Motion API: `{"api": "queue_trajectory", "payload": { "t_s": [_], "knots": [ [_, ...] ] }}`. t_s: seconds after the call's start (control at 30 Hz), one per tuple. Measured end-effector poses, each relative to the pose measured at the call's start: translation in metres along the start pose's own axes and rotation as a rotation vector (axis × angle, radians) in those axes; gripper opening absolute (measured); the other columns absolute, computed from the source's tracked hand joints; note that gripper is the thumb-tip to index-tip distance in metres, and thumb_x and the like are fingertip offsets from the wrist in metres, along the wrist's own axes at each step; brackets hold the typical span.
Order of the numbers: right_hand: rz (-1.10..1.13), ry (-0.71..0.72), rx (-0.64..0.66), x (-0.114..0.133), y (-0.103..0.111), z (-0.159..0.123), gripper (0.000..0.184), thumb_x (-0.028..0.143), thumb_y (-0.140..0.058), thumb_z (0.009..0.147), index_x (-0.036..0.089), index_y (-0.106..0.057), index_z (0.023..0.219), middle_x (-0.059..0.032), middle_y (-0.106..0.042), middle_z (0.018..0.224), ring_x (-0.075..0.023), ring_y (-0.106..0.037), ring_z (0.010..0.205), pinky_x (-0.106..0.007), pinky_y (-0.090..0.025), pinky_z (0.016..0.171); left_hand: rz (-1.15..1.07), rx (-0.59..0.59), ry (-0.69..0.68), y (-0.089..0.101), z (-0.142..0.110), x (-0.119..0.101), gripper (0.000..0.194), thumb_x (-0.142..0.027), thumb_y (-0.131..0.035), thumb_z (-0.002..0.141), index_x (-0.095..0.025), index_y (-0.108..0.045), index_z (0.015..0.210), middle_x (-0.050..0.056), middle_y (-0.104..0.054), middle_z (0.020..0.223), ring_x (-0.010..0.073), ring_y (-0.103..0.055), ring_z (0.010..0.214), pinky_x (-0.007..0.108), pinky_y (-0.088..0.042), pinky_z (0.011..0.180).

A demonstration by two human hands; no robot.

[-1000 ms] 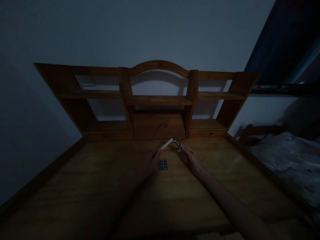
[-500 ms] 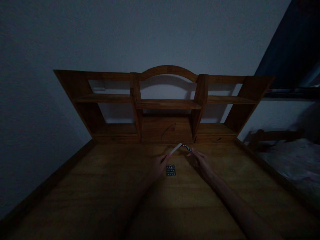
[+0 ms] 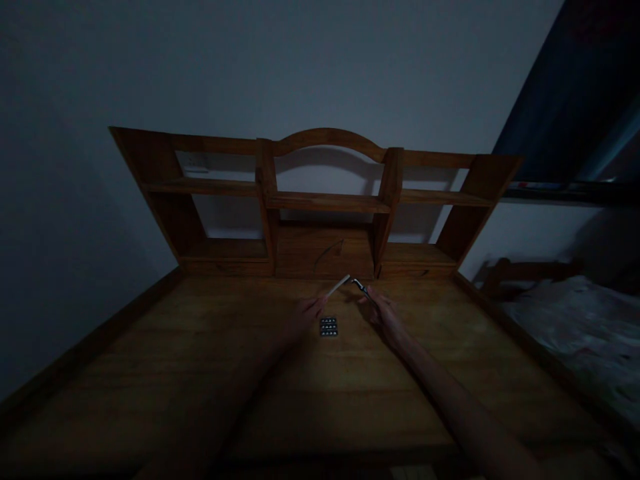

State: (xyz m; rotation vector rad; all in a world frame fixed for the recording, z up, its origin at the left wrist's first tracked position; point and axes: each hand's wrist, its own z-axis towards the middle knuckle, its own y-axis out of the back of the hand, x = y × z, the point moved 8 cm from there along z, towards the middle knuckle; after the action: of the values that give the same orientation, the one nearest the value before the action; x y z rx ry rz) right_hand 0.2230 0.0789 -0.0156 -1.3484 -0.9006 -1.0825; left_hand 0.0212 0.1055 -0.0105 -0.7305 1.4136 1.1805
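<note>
In the dim head view my left hand is closed around one end of a slim pale stick, which slants up to the right. My right hand is closed on a thin dark tool with a bent, shiny metal tip. That tip is close to the stick's upper end; I cannot tell whether they touch. Below and between the hands, a small dark block with three rows of bright pieces lies on the wooden desk.
A wooden shelf unit with an arched top stands at the desk's back, against a pale wall. Raised edges run along the desk's sides. At the right are light crumpled bedding and a dark window or curtain.
The whole view has shifted, so the desk, shelf and hands appear slightly further left and higher. Both hands keep their hold, with the stick and metal tip still close together.
</note>
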Motion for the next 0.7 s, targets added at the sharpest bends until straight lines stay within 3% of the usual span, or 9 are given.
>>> {"api": "queue_trajectory", "payload": {
  "t_s": [0.3, 0.7],
  "knots": [
    [0.069, 0.019, 0.082, 0.0031, -0.0089, -0.0010, 0.041, 0.054, -0.061, 0.077, 0.015, -0.065, 0.068, 0.0087, -0.028, 0.042, -0.0051, -0.021, 0.037, -0.022, -0.015, 0.037, 0.020, -0.021, -0.026, -0.0004, 0.0023, 0.0066, 0.053, -0.065, -0.039, 0.080, -0.018, -0.046, 0.056, -0.004, -0.040, 0.051, 0.0102, -0.037, 0.049, 0.024, -0.026, 0.048],
    [0.038, 0.021, 0.054, 0.0037, -0.0083, -0.0011, 0.043, 0.057, -0.061, 0.075, 0.015, -0.064, 0.067, 0.0080, -0.029, 0.043, -0.0058, -0.021, 0.038, -0.023, -0.014, 0.038, 0.048, 0.002, -0.023, -0.0042, 0.0037, 0.0046, 0.054, -0.065, -0.035, 0.081, -0.019, -0.045, 0.054, -0.004, -0.039, 0.050, 0.0112, -0.036, 0.049, 0.025, -0.028, 0.049]
  ]
}}
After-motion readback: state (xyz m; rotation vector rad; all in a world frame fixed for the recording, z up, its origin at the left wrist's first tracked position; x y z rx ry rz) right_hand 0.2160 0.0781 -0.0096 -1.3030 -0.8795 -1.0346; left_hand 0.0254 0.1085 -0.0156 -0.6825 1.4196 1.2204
